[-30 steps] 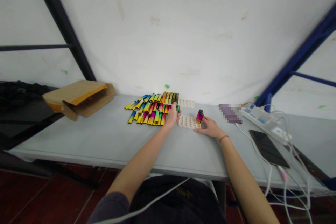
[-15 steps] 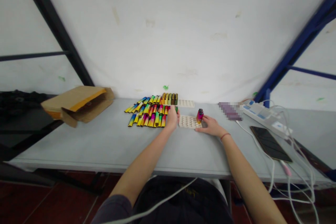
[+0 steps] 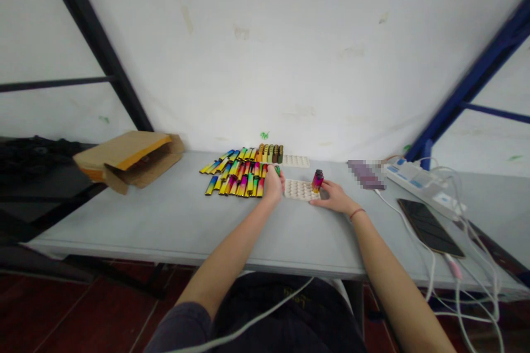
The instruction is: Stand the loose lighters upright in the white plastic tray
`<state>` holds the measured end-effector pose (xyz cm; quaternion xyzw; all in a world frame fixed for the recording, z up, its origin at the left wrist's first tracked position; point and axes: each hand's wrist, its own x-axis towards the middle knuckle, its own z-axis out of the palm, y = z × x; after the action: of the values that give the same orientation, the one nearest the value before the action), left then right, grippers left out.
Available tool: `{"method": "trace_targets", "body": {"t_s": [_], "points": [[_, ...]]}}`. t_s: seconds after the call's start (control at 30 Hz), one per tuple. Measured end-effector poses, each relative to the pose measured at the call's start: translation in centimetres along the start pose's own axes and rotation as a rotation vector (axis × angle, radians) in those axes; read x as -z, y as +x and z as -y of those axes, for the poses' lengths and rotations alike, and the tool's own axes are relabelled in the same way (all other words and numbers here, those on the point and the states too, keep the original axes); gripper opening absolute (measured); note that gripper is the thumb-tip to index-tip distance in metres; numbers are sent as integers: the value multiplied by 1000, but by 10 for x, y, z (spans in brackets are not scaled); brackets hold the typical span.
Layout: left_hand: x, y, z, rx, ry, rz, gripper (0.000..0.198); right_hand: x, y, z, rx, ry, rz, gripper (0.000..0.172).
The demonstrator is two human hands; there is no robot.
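Observation:
Several rainbow-coloured lighters (image 3: 238, 176) lie in rows on the grey table (image 3: 165, 220) near the wall. My left hand (image 3: 273, 185) is closed on one green-tipped lighter (image 3: 277, 170) at the right end of the pile. A white tray with round holes (image 3: 297, 190) lies just right of that hand. A few lighters (image 3: 317, 181) stand upright in the tray's right corner. My right hand (image 3: 334, 197) rests against the tray's right edge beside them, fingers bent on the tray.
A second white tray (image 3: 295, 161) lies behind the first, by a row of upright lighters (image 3: 271, 153). An open cardboard box (image 3: 128, 157) sits at the left. At the right are a power strip (image 3: 418, 186), a dark phone (image 3: 430, 227) and several cables (image 3: 455, 281).
My left hand has lifted slightly off the pile with a lighter in its fingers. The right hand has stayed at the tray. The view has shifted a little.

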<state>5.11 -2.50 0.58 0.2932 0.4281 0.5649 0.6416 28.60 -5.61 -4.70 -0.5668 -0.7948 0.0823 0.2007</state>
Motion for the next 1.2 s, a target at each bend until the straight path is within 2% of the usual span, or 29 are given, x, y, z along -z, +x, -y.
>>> {"method": "trace_targets", "body": {"t_s": [0.1,0.23,0.3,0.37,0.47,0.53,0.67,0.83,1.03,1.2], "points": [[0,1,2,-30,43,-35,40,0,1,0,20,-4,-37,68],[0,3,13,-68,175,88,40,-4,1,-3,26,18,-71,68],[0,3,22,-212,306,164,27,-6,1,-4,22,35,-76,68],[0,0,31,-416,446,239,16,-7,2,-4,13,46,-77,70],[-2,-9,39,-713,615,346,19,-5,2,-2,7,52,-65,72],[-5,-15,41,-824,688,398,21,-4,2,-1,5,57,-53,73],[-9,-20,44,-775,738,523,24,-4,1,2,5,69,-40,71],[-8,-18,47,-768,890,598,23,-5,1,2,1,72,-57,67],[-8,-20,45,-831,1042,591,27,-8,2,-1,17,62,-63,67],[-14,-25,44,-857,1160,490,34,-9,3,-3,34,68,-75,64]]}}
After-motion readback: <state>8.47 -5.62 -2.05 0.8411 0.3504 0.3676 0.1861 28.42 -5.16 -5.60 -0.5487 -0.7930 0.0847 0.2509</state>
